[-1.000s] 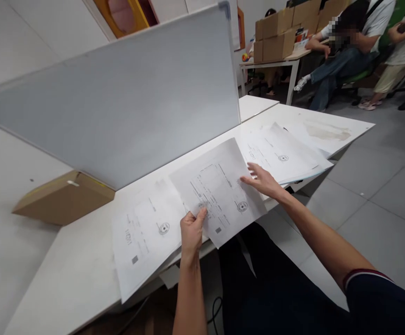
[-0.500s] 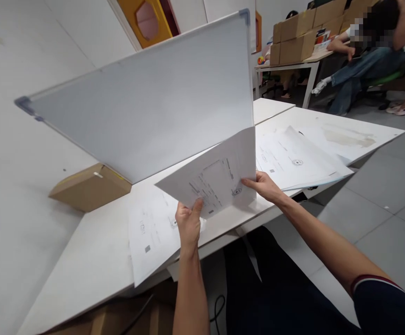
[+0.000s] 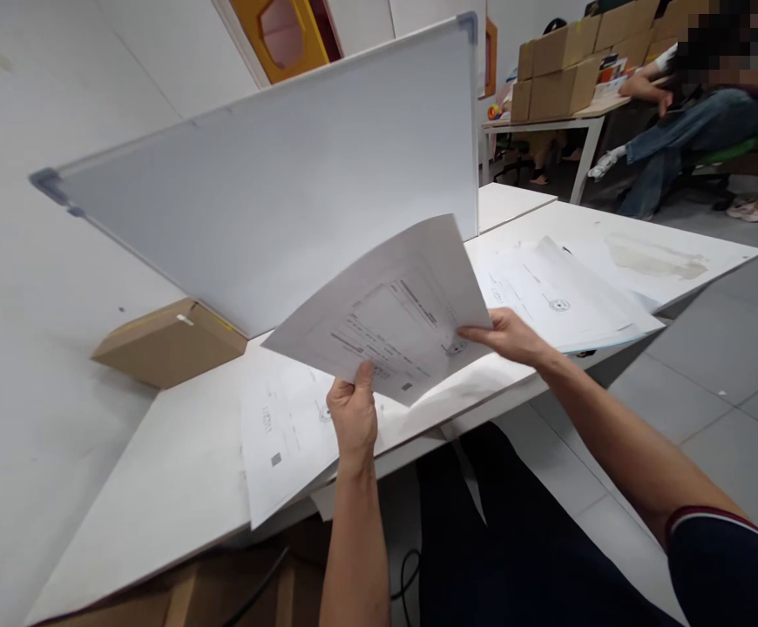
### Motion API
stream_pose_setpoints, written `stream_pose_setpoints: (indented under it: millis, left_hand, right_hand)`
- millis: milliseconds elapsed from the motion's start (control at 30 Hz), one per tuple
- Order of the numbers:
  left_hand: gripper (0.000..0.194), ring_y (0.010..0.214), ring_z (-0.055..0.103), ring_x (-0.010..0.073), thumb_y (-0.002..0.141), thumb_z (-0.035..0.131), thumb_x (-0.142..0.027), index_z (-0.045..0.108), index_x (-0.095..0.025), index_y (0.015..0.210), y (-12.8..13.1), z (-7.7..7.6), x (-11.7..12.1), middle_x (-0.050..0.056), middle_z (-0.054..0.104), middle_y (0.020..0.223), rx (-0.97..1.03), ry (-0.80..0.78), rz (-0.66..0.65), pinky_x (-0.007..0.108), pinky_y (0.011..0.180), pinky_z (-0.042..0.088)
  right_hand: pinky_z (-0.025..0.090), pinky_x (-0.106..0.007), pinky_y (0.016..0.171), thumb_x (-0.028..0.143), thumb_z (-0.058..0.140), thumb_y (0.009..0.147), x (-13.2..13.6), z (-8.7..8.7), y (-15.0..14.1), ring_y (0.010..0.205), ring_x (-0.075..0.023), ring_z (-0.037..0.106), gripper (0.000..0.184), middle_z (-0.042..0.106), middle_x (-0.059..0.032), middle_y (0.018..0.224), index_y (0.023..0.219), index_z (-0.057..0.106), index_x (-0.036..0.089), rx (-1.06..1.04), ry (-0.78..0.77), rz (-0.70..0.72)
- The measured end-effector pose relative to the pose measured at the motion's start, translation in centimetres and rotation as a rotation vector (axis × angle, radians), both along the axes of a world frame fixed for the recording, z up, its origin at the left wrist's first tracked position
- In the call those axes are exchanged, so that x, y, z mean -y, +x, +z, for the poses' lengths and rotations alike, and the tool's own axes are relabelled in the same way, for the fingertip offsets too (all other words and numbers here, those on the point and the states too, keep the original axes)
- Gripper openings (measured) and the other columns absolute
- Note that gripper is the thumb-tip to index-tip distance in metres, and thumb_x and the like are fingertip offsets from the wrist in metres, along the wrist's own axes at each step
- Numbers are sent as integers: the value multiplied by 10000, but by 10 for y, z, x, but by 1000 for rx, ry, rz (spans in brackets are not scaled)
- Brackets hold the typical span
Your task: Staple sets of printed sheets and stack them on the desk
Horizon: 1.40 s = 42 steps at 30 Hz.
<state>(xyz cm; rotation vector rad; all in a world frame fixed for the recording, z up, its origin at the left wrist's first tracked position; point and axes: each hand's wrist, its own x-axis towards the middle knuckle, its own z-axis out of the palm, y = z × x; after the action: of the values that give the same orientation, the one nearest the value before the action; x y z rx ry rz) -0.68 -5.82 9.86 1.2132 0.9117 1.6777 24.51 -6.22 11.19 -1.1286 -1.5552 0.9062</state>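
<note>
Between my two hands a printed sheet of paper [image 3: 379,305] is held up above the table, tilted and slightly curved; whether it is one sheet or more I cannot tell. My left hand [image 3: 354,416] pinches its lower edge, thumb on the printed face. At the right edge my right hand [image 3: 506,338] grips it, thumb beside a round stamp mark. Below and left, a printed paper [image 3: 280,444] lies on the table, partly behind my left hand. To the right is a spread of printed papers [image 3: 549,296].
A whiteboard [image 3: 301,192] stands behind the papers on the white table [image 3: 176,461]. A cardboard box [image 3: 170,344] sits by the wall at its lower left. Stacked cartons [image 3: 558,74] and a seated person [image 3: 693,131] are at the back right.
The held paper has tipped back from near upright to a flatter slant, and its lower corner has lifted off the table. My right hand has moved slightly up and right.
</note>
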Motion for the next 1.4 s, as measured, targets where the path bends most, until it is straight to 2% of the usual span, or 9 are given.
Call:
stream_pose_setpoints:
  millis: [167,267,433,567,833,967,1067,1200,1400]
  left_hand:
    - [648,1097,568,194,676,756,-307,455,-244,1246,-13,-8,2,96,592,1172,-63,6,76,376,977,428]
    - [745,1157,515,186,640,777,-296,399,-258,1281,-18,-23,6,100,510,1254,-249,-23,152,354,1007,390]
    - [584,1070,571,188,650,740,-301,521,-220,1185,-13,-48,8,87,590,1181,-438,-72,2,338,944,434]
    - [272,878,639,230,684,688,-345,692,-159,882,-14,-55,6,74,707,870,-620,-207,-49,357,830,481]
    - [224,690,605,166,677,701,-368,701,-160,761,-13,-16,11,9,680,696,-466,-167,56,287,680,483]
    - [287,681,599,131,677,710,-359,682,-155,877,-6,-9,10,18,669,723,-372,-107,59,247,656,476]
    - [352,667,600,122,726,665,-361,653,-150,1008,-3,-22,7,18,654,705,-449,-155,16,241,650,476]
    - [347,889,636,170,837,524,-332,605,-176,1137,0,-40,0,76,685,948,-632,-100,92,314,825,487]
    - [334,1066,588,214,865,421,-205,615,-179,1135,6,-52,-11,110,642,1119,-870,86,119,383,961,445]
  right_hand:
    - [414,-270,608,350,484,870,27,84,24,679,-152,599,252,675,-6,739,810,689,215,677,248,-72]
    - [325,-269,555,279,452,862,39,108,23,615,-146,542,243,623,-8,658,718,637,216,1026,285,-116]
    - [231,-275,509,228,440,834,40,87,8,526,-130,453,236,563,-31,594,628,553,205,1179,176,-25]
    - [217,-283,505,201,445,808,37,69,3,483,-126,402,226,502,-21,542,595,519,206,1198,95,23]
    - [295,-284,524,374,479,850,40,89,34,511,-133,464,256,520,0,547,664,589,238,962,77,35]
    - [378,-275,522,469,480,844,44,57,59,578,-153,541,317,608,-11,642,689,619,230,766,-198,185]
    - [449,-282,535,520,597,745,57,10,71,664,-209,619,328,684,-60,765,742,671,201,484,-500,194]
    - [524,-311,629,551,604,737,79,-41,77,774,-258,670,436,711,-109,932,943,691,176,89,-792,192]
    - [547,-391,775,545,637,708,85,-62,81,875,-289,675,465,704,-128,991,949,680,149,-99,-892,171]
